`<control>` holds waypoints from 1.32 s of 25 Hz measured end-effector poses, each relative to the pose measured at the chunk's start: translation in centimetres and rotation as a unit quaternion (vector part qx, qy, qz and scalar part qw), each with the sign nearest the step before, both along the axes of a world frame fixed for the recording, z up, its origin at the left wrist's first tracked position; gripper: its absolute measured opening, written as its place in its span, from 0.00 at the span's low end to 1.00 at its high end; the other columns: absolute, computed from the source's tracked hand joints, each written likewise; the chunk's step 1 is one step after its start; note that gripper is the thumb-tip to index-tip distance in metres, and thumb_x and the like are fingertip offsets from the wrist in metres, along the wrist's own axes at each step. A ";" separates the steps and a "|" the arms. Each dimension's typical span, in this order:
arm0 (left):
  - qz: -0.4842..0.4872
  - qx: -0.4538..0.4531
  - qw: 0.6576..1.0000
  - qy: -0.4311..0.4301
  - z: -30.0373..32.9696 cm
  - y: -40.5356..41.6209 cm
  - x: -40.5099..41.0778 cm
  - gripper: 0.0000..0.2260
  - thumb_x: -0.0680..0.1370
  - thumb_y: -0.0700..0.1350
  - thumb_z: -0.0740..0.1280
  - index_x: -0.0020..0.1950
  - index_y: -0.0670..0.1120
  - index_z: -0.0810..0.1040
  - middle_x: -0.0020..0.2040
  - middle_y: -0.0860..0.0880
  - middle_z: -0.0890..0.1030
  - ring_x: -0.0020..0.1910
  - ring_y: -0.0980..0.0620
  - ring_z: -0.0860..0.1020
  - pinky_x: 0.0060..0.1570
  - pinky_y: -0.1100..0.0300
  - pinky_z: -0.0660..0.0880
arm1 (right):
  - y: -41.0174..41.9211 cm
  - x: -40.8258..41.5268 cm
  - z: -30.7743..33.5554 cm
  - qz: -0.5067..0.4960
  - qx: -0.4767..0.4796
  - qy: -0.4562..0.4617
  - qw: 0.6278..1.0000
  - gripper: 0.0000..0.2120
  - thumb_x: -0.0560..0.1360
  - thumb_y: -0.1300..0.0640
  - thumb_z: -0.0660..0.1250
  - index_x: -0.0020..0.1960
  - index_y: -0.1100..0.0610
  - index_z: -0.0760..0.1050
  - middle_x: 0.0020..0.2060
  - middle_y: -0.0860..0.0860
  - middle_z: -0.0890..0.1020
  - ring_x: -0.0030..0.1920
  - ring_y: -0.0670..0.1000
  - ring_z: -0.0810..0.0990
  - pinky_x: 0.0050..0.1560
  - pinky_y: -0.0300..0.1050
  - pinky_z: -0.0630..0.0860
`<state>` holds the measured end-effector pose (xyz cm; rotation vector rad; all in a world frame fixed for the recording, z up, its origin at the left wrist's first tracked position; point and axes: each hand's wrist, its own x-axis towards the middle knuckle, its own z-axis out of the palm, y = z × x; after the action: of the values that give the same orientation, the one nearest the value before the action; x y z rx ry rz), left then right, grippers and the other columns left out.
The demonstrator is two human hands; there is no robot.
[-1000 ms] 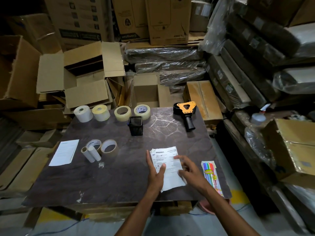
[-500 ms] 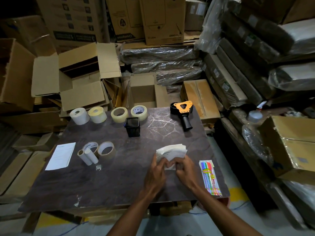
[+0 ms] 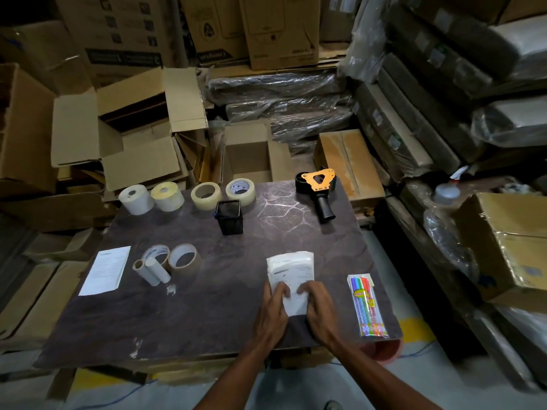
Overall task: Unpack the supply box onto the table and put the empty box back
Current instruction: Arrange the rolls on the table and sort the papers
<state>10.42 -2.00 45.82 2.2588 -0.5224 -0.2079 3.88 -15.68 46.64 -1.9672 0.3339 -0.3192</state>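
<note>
A small open cardboard box point(image 3: 251, 155) stood just behind the dark table point(image 3: 207, 306), flaps up. On the table lay tape rolls, a black mesh pen cup point(image 3: 229, 217), an orange tape dispenser point(image 3: 318, 184), packaged markers point(image 3: 367, 306) and a folded white paper stack point(image 3: 291, 276).

"amazon" on folded paper slip point(image 3: 291, 273)

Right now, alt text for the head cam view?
Both hands, left hand and right hand, press a folded stack of white papers onto a dark table. A pen pack lies to its right; tape rolls, a black mesh cup and a tape dispenser sit farther back.
</note>
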 end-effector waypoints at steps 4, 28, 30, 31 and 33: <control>0.085 -0.104 0.990 0.043 0.4 0.0 0.6 0.18 0.76 0.36 0.62 0.62 0.54 0.67 0.61 0.53 0.72 0.59 0.58 0.74 0.55 0.69 0.73 | -0.4 0.4 -0.9 -0.011 0.028 0.008 1.000 0.17 0.77 0.54 0.61 0.66 0.52 0.72 0.63 0.46 0.76 0.63 0.42 0.75 0.63 0.34 0.72; 0.381 -0.182 0.904 0.063 9.0 17.7 1.3 0.09 0.75 0.34 0.69 0.48 0.47 0.86 0.46 0.52 0.85 0.45 0.56 0.83 0.45 0.64 0.79 | 12.2 9.0 5.5 0.246 0.233 0.115 0.934 0.17 0.74 0.59 0.69 0.61 0.47 0.78 0.61 0.51 0.81 0.53 0.50 0.84 0.50 0.53 0.84; 0.389 -0.180 0.902 0.057 10.2 20.5 2.2 0.09 0.75 0.33 0.69 0.48 0.45 0.86 0.45 0.51 0.85 0.42 0.62 0.82 0.45 0.63 0.78 | 15.1 10.4 6.5 0.256 0.220 0.113 0.934 0.16 0.76 0.61 0.67 0.63 0.51 0.78 0.60 0.51 0.81 0.52 0.47 0.84 0.49 0.46 0.83; 0.389 -0.183 0.901 0.053 10.8 22.1 2.9 0.09 0.75 0.33 0.69 0.48 0.44 0.85 0.44 0.52 0.85 0.40 0.63 0.82 0.44 0.65 0.78 | 16.8 11.2 7.0 0.261 0.209 0.109 0.936 0.17 0.77 0.63 0.66 0.64 0.54 0.78 0.59 0.51 0.81 0.51 0.44 0.84 0.47 0.40 0.82; 0.389 -0.191 0.900 0.043 11.7 25.7 5.1 0.10 0.75 0.32 0.69 0.47 0.45 0.85 0.44 0.55 0.84 0.42 0.61 0.82 0.44 0.67 0.78 | 20.4 13.4 7.6 0.267 0.199 0.092 0.938 0.17 0.78 0.66 0.64 0.65 0.59 0.77 0.58 0.54 0.82 0.49 0.42 0.83 0.46 0.35 0.80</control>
<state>15.52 23.66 57.48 1.8869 0.3810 0.1896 17.24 4.73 54.24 -1.6078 -0.0301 0.2690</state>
